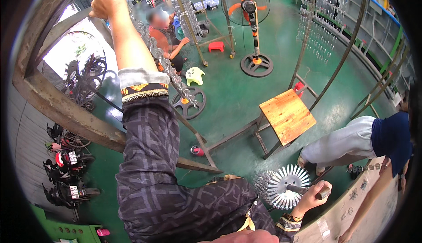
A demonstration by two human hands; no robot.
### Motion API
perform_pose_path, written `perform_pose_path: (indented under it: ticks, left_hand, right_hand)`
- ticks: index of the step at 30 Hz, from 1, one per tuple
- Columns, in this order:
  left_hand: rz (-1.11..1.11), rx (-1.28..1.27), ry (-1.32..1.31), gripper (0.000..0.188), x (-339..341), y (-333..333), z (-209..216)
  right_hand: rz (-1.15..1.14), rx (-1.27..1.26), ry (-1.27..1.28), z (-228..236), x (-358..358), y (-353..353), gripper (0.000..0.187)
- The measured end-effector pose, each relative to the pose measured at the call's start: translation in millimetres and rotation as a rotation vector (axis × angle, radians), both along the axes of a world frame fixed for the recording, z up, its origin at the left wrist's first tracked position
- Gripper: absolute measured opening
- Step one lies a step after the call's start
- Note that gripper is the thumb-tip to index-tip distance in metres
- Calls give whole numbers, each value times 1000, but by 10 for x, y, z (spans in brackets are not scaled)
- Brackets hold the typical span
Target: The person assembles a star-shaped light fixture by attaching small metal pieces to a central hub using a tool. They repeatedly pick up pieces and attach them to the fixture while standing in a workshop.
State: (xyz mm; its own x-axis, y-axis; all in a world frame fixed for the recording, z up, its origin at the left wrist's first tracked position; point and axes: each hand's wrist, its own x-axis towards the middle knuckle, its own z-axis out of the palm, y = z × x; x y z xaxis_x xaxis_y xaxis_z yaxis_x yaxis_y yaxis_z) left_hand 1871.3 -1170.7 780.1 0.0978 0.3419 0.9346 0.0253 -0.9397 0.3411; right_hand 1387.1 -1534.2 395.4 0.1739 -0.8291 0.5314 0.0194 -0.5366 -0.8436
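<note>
My left hand [110, 1] is raised high at the upper left, its fingers closed near the top bar of a metal frame [72, 122]. What it grips there is too small to make out. A strand of shiny metal pieces [169, 69] hangs just beside my left forearm. Low on the right, my right hand [314, 197] wraps around the end of a metal rod [324, 193]. That rod runs to the middle of a round wheel of pale, flat metal blades [288, 188]. Behind the wheel sits a darker cluster of small metal parts [264, 183].
A wooden-topped stool [288, 115] stands ahead, with a pedestal fan [250, 27] beyond. One person [162, 36] sits at the back left; another [351, 139] bends over a worktable [327, 225] on the right. Racks hold hanging metal strands [323, 19]. Motorbikes [70, 168] stand left.
</note>
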Motion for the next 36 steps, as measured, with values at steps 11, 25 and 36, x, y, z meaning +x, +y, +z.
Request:
perform_pose_path:
  ticks: [11, 25, 36]
  left_hand:
    - [-349, -149, -91, 35, -46, -25, -41]
    - [-1077, -430, -267, 29, -279, -189, -41]
    - [-1673, -570, 27, 18, -660, -726, -1072]
  right_hand:
    - [-38, 21, -2, -19, 2, -55, 28]
    - [42, 98, -64, -97, -58, -139, 27]
    - [90, 156, -48, -111, -90, -252, 16]
